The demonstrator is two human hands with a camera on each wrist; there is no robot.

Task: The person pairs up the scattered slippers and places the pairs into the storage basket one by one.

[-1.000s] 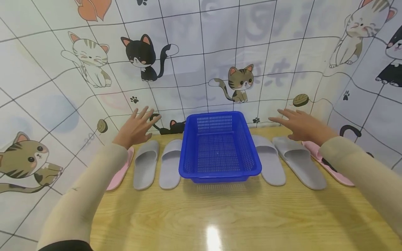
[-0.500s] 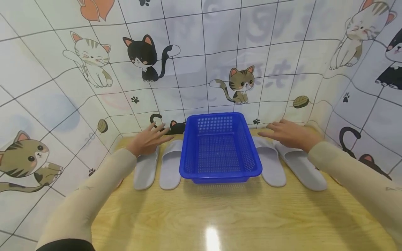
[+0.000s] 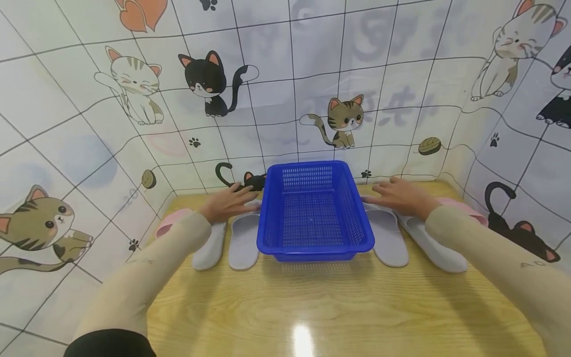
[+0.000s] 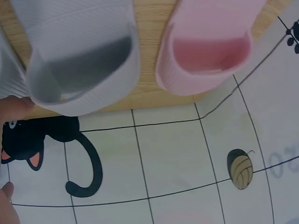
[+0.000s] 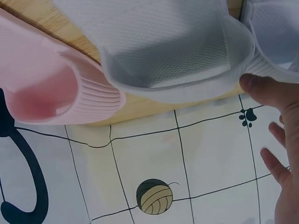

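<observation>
Neatly, finely textured grey slippers [image 3: 244, 245] flank a rectangular, lattice-walled blue plastic basket [image 3: 315, 249] on the wood-grained table [image 3: 285, 307]. The left hand [image 3: 226, 204] and right hand [image 3: 399, 197], both loosely spread, are at the slippers' rounded straps [image 4: 114, 88]; whether they touch is unclear.

The counter [image 3: 267, 307] has a flat, glossy top in yellow wood grain, with a bright reflection at front centre. A blue, rectangular, perforated plastic basket [image 3: 315, 251] stands at mid-width, toward the rear. Left of it, in outward order: an inner left pale-grey slipper [image 3: 243, 245], an outer left grey slipper [image 3: 211, 250], a left pink slipper [image 3: 168, 221]. Right of it: an inner right pale-grey slipper [image 3: 390, 243], an outer right grey slipper [image 3: 434, 248], a right pink slipper [image 3: 468, 209]. Slipper toes face rearward.
</observation>
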